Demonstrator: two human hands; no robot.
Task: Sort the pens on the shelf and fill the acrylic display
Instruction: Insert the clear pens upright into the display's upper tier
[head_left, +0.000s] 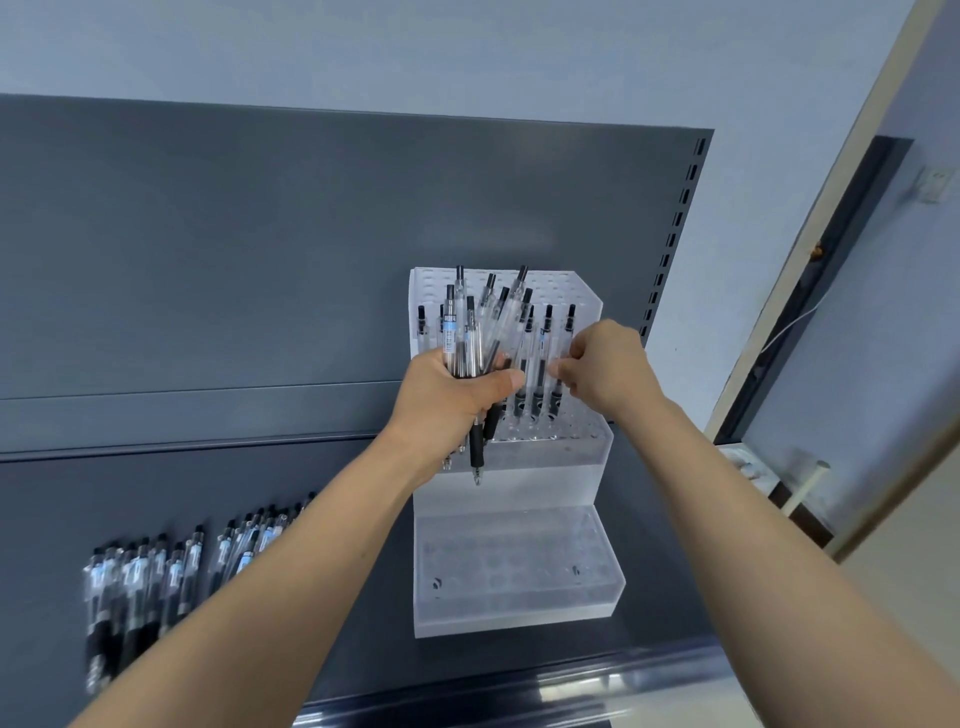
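From the head camera, a dark grey shelf (660, 540) carries a stepped acrylic display (519, 488), which stands towards the shelf's right end with its back against the grey back panel (260, 249).

The left hand (447, 400) is raised in front of the display's upper tier. Its fingers and thumb are curled tight round a bundle of pens (467, 338). The clear barrels fan upward above the fist with their black clicker ends on top. The dark grips and tips hang below the palm.

The right hand (605, 369) is just beside it, on the right of the upper tier. Its thumb and fingertips pinch the barrel of one pen (570, 325) that stands in the tier's rightmost filled hole.

A short row of standing pens (544, 338) sits upright in the holes next to it, between the two hands. The display's lower tier (519, 566), nearer the shelf's front edge, shows rows of round holes.

Towards the shelf's left end, well apart from the display, loose pens lie flat in two groups. One pile (140, 582) lies near the left end and a second pile (249, 540) just right of it, partly hidden by the left forearm. Both are blurred.

A pale wall (467, 52) rises above the back panel.
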